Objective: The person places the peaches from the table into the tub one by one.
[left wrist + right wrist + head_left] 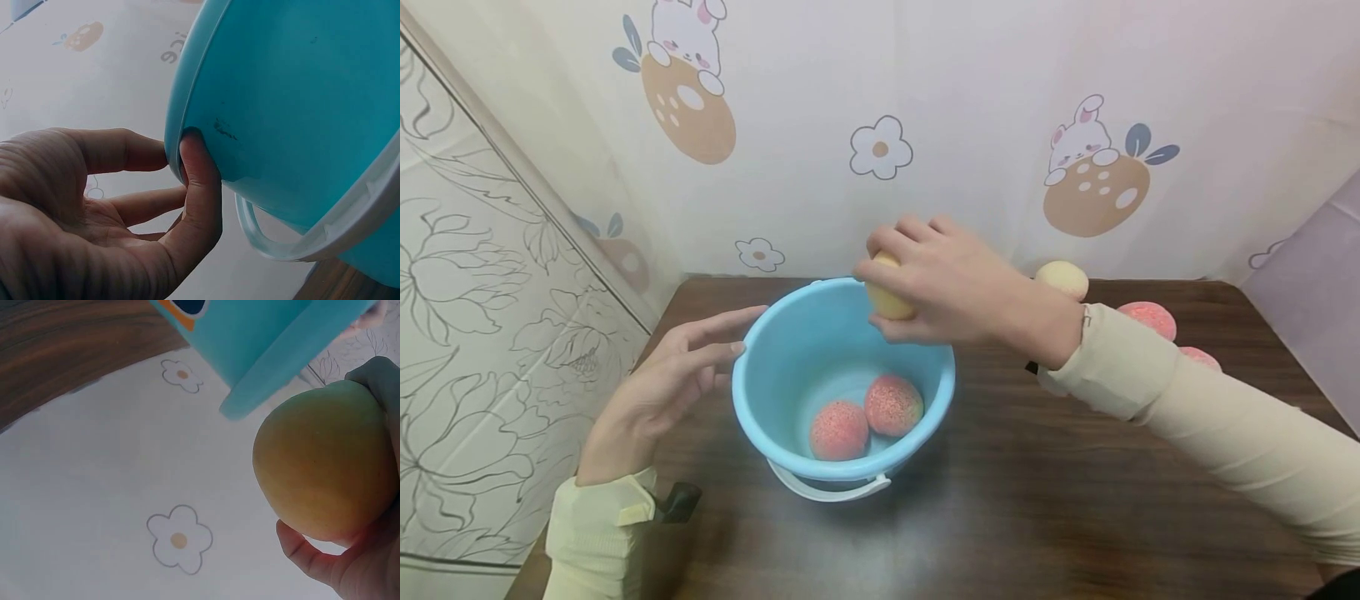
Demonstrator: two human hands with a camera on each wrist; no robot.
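Note:
A light blue bucket (775, 375) stands on the table, and two pink speckled peaches (839, 431) lie side by side on its bottom. At its left edge my left hand (119, 206) pinches the rim between thumb and fingers. Over the far right part of the rim, my right hand (940, 283) grips a yellow peach (328, 462), with the fingers wrapped over its top and side. In the head view that hand hides much of this peach.
Beyond my right forearm, a pale yellow peach (1063, 280) and two pink peaches (1150, 319) rest on the dark wooden table (1075, 500). The bucket's white handle (831, 493) hangs down in front. A patterned curtain (970, 125) stands behind the table.

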